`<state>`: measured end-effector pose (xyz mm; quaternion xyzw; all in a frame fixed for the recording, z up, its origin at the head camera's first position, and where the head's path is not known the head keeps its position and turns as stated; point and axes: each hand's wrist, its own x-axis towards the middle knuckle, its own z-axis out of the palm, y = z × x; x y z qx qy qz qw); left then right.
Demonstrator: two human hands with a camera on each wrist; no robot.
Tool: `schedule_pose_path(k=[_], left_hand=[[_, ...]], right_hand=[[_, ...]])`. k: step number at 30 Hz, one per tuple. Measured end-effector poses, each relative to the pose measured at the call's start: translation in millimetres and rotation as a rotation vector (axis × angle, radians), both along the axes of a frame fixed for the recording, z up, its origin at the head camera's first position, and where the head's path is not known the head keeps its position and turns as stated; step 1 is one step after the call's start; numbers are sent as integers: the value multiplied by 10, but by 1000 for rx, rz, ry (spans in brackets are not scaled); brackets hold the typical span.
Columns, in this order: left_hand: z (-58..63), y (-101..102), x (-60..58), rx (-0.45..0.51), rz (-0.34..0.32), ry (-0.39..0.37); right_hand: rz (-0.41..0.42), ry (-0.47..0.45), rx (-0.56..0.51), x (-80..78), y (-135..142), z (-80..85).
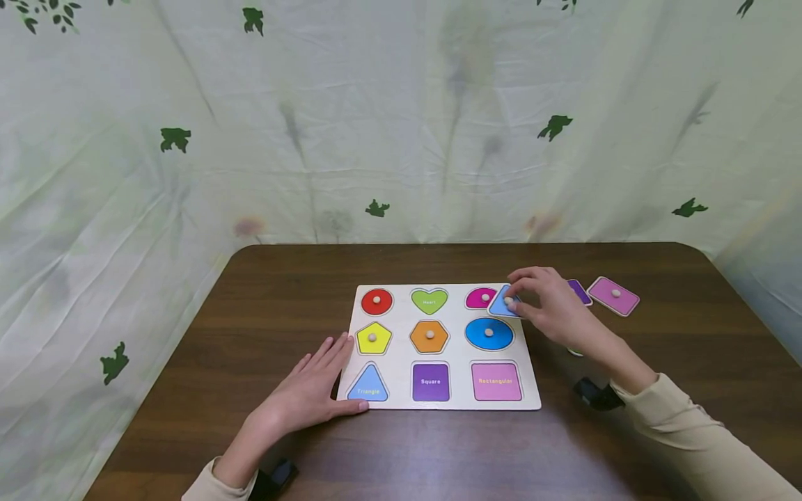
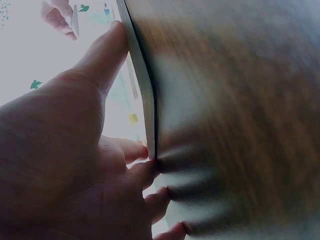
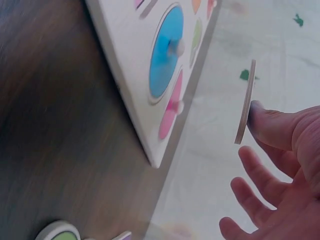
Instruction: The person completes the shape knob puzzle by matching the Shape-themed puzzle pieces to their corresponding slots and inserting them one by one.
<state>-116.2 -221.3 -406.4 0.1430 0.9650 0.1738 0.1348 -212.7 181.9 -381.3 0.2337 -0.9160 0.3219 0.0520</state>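
With my right grip I pinch the blue triangle piece by its white knob; it is tilted in the air, over the upper right part of the white board. My left grip keeps nothing inside: its fingers are straight and touch the board's left edge. Near my right grip, on the table, a pink rectangle piece lies beside a purple piece.

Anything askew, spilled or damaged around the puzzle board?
No spill or visible damage. Mildly askew: the pink rectangle piece lies angled on the table, right of the puzzle board, while the matching "Rectangular" slot sits unfilled. Probably just a loose piece, not a fault.
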Motion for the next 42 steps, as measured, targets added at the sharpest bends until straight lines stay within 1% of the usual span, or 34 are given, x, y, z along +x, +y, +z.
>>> schedule_pose_path(k=[6,18,27,36,42], left_hand=[[7,-1,-3,0,2,-6],[2,2,-8,-1,9,-16],[-6,-1,-18,3,11,-22],[5,-2,-15,7,10,-21],[1,-1,-11,2,10,-20]], right_hand=[[21,9,6,66,-82,23],[48,18,-15,165,-268,-25],[134,60,-14,216,-416,-49],[194,70,-33,289,-586,-65],[197,25,-23,350,-716,-68]])
